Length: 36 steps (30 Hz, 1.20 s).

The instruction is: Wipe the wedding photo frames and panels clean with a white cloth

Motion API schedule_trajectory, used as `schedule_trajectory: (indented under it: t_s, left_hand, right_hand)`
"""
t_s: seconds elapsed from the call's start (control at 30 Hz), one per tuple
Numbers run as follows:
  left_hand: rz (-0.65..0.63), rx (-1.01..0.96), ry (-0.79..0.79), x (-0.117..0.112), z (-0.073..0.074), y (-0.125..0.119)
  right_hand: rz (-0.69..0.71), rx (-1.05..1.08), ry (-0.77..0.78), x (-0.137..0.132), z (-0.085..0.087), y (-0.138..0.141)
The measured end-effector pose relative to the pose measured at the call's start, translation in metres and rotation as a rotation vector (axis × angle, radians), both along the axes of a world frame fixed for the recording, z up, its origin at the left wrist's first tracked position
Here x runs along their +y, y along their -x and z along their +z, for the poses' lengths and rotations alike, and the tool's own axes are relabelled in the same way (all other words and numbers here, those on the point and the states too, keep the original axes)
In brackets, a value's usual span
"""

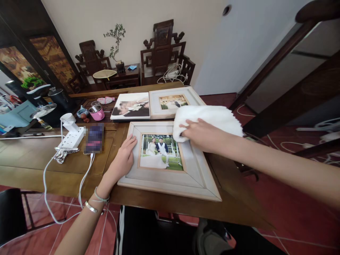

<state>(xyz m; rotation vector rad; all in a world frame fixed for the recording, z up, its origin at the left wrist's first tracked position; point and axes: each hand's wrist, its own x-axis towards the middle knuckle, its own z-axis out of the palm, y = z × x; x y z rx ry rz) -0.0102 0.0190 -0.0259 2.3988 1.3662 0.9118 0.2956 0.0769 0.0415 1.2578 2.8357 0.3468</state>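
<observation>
A large pale picture frame (pixel 164 184) lies flat on the wooden table, with a photo (pixel 162 152) of a couple in its middle. My left hand (pixel 124 157) grips its left rim, fingers bent over the edge. Bunched in my right hand (pixel 199 132) is a fluffy white cloth (pixel 212 118), pressed on the frame's upper right corner; it hides that corner. Behind lie a second pale frame (pixel 159 112), partly covered by the cloth, and a photo album or panel (pixel 131 106) with a wedding picture.
Left of the frame are a phone (pixel 94 139) on a charging cable, a white power strip (pixel 71 138), a metal clip (pixel 62 154) and a pink cup (pixel 97 113). Cables hang over the table's (pixel 117 193) front edge. Dark carved chairs (pixel 163 46) stand by the wall.
</observation>
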Motion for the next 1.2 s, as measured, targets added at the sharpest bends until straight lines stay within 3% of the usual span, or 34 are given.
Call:
schedule_trajectory:
  t_s: [0.13,0.27,0.4,0.53,0.87,1.0,1.2]
  left_hand:
    - [-0.022,0.045,0.024,0.0,0.002,0.001]
    - [-0.03,0.052,0.032,0.0,0.005,0.001]
    - [-0.042,0.035,0.034,0.001,0.005,0.001]
    - [-0.037,0.039,0.024,0.002,0.003,0.002]
    - [0.025,0.039,0.021,0.002,0.003,-0.002]
    - [0.041,0.039,0.014,0.003,0.003,-0.005]
    - [0.03,0.029,0.013,0.003,0.003,-0.005]
  right_hand:
    - [0.129,-0.139,0.028,0.0,0.005,0.044]
    - [0.247,-0.14,0.052,0.008,0.011,0.087]
    - [0.275,-0.124,0.07,0.015,0.011,0.101]
    - [0.19,-0.119,0.081,0.015,0.01,0.083]
    - [0.025,-0.161,0.004,0.001,0.001,-0.008]
    - [0.047,-0.139,0.059,-0.031,0.003,-0.013]
    - [0.1,-0.015,0.315,-0.093,0.029,-0.006]
